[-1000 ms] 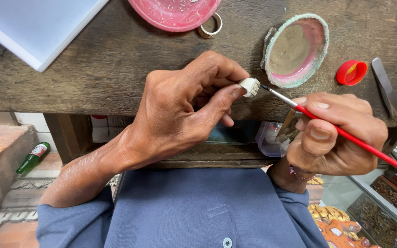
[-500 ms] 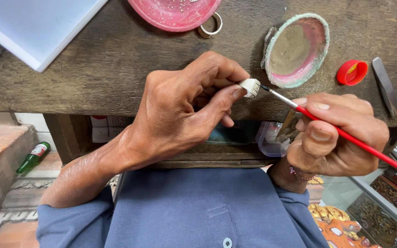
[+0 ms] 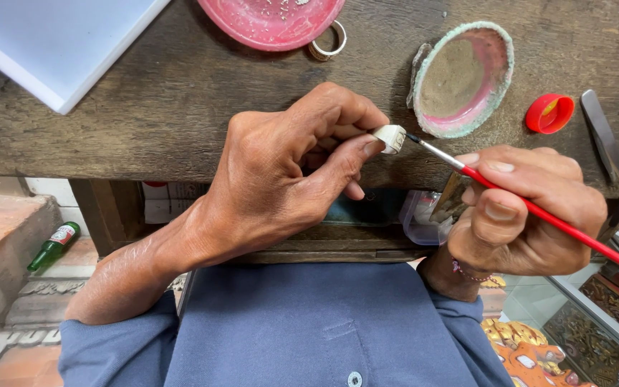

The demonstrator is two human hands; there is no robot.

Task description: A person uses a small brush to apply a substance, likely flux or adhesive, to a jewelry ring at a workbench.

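Over the near edge of the wooden bench (image 3: 145, 136), your left hand (image 3: 281, 179) pinches a small white ring (image 3: 391, 137) between thumb and fingertips. Your right hand (image 3: 531, 211) is closed around a red-handled brush (image 3: 539, 211), whose tip touches the ring. Just beyond them sits a shell-shaped dish (image 3: 467, 79) with pink residue, and a red cap (image 3: 549, 113) lies toward the right edge.

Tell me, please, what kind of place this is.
Probably a small craft workshop for painting ornaments. The right hand holds a thin red-handled brush to a small whitish ring in the left hand, above a worn wooden bench with a paint-stained shell dish.
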